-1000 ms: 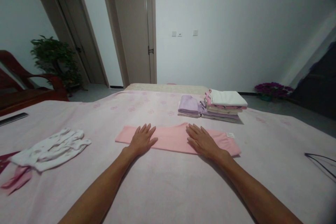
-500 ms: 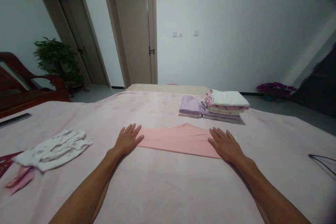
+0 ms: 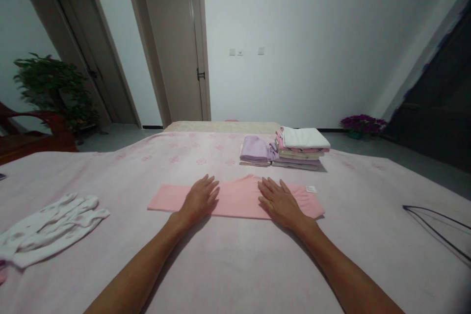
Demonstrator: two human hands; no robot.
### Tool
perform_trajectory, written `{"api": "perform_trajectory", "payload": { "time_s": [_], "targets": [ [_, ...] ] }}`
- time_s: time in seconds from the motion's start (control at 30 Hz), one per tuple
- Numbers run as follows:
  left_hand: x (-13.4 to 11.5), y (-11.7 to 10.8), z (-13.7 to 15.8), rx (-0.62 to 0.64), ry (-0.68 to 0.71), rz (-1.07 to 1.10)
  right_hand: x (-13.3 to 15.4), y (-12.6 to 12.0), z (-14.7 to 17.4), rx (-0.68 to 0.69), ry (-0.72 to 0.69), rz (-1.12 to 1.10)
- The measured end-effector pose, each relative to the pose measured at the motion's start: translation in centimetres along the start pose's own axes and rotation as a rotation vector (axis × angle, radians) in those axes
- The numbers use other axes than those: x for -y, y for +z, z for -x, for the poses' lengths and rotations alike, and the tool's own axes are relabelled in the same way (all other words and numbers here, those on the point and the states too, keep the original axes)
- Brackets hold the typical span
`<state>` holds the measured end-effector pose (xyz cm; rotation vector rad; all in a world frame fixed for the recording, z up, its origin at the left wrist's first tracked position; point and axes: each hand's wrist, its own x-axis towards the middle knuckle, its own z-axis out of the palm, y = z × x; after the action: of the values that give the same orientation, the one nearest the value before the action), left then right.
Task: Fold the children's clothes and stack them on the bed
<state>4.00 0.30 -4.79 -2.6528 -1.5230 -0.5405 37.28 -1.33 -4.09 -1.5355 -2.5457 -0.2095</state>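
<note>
A pair of pink pants (image 3: 235, 201), folded lengthwise into a long strip, lies flat across the pale pink bedspread (image 3: 235, 265). Its gathered waist end, with a white label (image 3: 311, 189), is at the right. My left hand (image 3: 201, 196) rests on the strip left of its middle, fingers stretched out. On the right half, my right hand (image 3: 278, 200) lies palm down with its fingers spread. Neither hand grips the cloth. Parts of the pink fabric are hidden under both hands.
Beyond the pants stand a stack of folded clothes (image 3: 303, 149) and a smaller lilac pile (image 3: 255, 149). A crumpled white spotted garment (image 3: 51, 228) lies at the left. A black cord (image 3: 434, 225) lies at the right.
Both hands have slid inward along the pink pants, from near the ends toward the middle. The ends and the white label now show. The view has turned slightly right.
</note>
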Motion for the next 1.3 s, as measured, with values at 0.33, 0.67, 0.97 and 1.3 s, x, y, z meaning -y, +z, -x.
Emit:
{"api": "perform_trajectory", "payload": {
  "time_s": [0.33,0.67,0.97,1.3],
  "targets": [
    [-9.6,3.8,-8.6,0.020,0.402,0.230,-0.6,2.0,0.0,0.059,0.124,-0.094],
    [-8.6,5.7,-9.7,0.162,0.195,0.046,-4.0,2.3,1.6,0.021,0.413,0.047],
    [-9.0,5.7,-9.8,0.190,0.168,0.028,-2.3,-0.4,2.4,-0.085,0.038,-0.108],
    [-8.7,6.1,-9.9,0.212,0.173,0.018,-2.0,-1.4,2.7,-0.123,0.126,-0.112]
  ]
}}
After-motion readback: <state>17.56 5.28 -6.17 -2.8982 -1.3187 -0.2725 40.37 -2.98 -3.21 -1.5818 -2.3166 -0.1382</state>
